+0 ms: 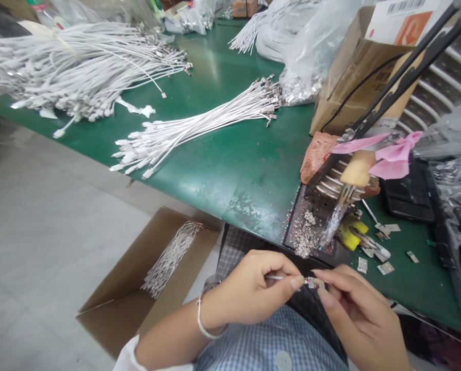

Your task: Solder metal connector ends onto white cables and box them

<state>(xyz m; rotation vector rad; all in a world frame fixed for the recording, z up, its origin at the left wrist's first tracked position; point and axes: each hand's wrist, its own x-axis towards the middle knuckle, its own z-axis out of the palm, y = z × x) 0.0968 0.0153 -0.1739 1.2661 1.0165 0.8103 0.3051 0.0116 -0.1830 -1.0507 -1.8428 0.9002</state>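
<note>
My left hand (259,288) pinches a thin white cable (275,277) between thumb and fingers, close to its end. At that end is a small metal connector (311,282), and the thumb and fingertips of my right hand (364,312) are closed on its far side. Both hands are above my lap, just off the front edge of the green table (215,180). Beyond them a wooden-handled soldering iron (356,170) points down toward a black tray (298,221) strewn with solder bits. Fine details of the connector are too small to make out.
A bundle of white cables (203,118) lies mid-table, with a larger pile (79,67) at the left. An open cardboard box (118,278) stands below, holding more cables. Near the iron are a brick (317,154), a yellow sponge (346,234) and a black phone (406,193).
</note>
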